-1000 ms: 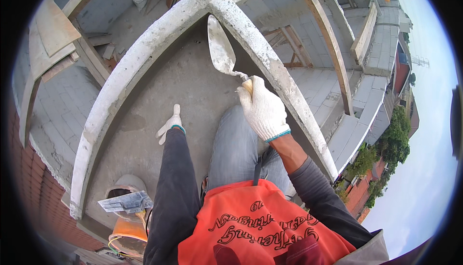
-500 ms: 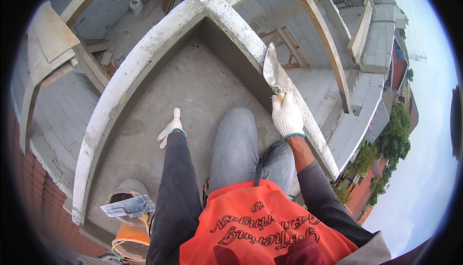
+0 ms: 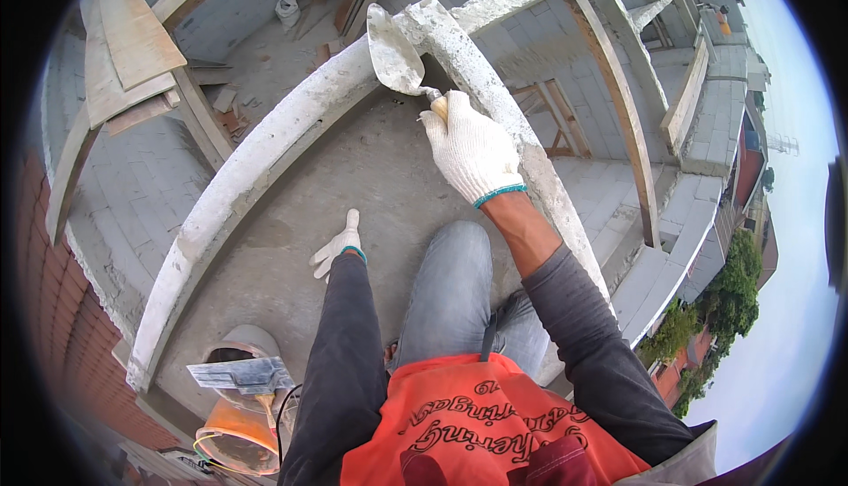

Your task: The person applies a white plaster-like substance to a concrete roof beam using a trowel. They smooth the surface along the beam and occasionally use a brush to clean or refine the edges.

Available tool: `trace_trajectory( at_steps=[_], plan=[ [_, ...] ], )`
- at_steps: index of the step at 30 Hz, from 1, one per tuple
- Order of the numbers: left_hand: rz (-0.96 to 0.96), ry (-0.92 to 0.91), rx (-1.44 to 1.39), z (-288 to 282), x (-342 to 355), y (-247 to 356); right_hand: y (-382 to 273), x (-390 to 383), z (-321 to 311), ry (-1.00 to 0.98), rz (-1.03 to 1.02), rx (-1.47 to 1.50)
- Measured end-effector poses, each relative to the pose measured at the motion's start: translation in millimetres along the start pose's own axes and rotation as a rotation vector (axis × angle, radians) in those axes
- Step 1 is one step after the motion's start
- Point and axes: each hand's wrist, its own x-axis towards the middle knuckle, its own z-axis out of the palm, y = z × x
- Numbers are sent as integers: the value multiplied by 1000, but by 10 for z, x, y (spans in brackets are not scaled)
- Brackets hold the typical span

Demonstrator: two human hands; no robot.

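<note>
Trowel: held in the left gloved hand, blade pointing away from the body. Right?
Wrong hand: the head view shows the trowel in the right gloved hand; the left gloved hand holds nothing. Blade direction is as you said.

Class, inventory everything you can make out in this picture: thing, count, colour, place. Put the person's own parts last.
Pointed trowel: one, grey, near the walls' corner
Flat trowel: one, grey-blue, across the grey bucket
Grey bucket: one, grey, lower left
Orange bucket: one, orange, beside it
Low walls: two, whitish grey, meeting ahead
Floor: one, grey, between them
Plywood sheets: at least two, light brown, upper left
Sack: one, white, top left
Timber beams: several, brown, beyond the walls
Trees: uncounted, green, far right
Left hand: one, white glove, over the floor
Right hand: one, white glove, gripping the pointed trowel
</note>
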Motion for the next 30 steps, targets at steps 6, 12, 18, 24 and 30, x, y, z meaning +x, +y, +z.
trace_trajectory(
  at_steps=[6, 12, 18, 24, 30],
  plan=[
    [-10, -37, 16, -94, -73, 6, 267, 187, 4, 65, -100, -46],
    [12, -60, 41, 62, 31, 56, 731, 395, 213, 21, 26, 36],
    [-14, -18, -38, -28, -8, 18, -89, -28, -19, -26, -81, -72],
    [-6, -5, -19, 30, -7, -26, 162, -212, 75, 8, 135, -43],
    [19, -5, -88, 125, 109, 6, 488, -227, 180, 109, 126, -101]
  ],
)
